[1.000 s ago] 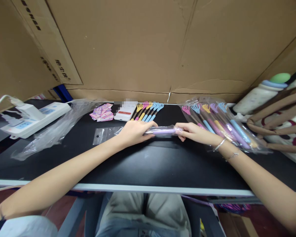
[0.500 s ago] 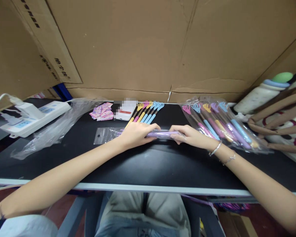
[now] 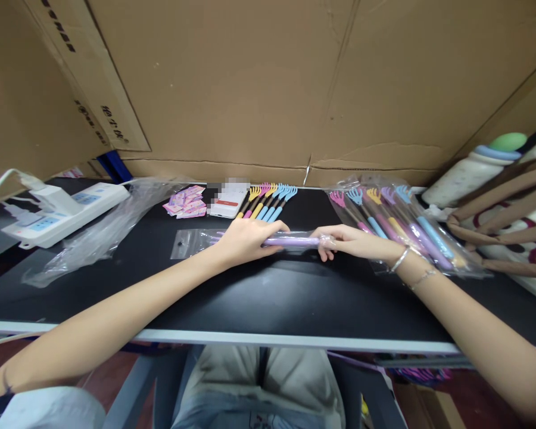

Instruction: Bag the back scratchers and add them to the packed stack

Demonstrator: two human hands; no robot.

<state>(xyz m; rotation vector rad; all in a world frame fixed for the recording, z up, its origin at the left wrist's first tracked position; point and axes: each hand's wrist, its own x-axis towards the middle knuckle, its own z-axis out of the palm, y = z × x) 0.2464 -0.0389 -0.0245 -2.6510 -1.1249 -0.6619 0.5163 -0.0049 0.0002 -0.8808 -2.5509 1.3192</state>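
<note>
Right now I see my left hand [image 3: 245, 238] pressed over one end of the purple scratcher [image 3: 292, 241], fingers curled down on it, and my right hand [image 3: 352, 243] pinching the other end through the clear sleeve [image 3: 192, 241]. It lies flat on the black table [image 3: 272, 298], long axis running left to right between both hands, the sleeve's free end trailing past my left. Loose scratchers [image 3: 268, 202] sit behind, well apart; the bagged bundle [image 3: 397, 223] lies just beside my right wrist.
</note>
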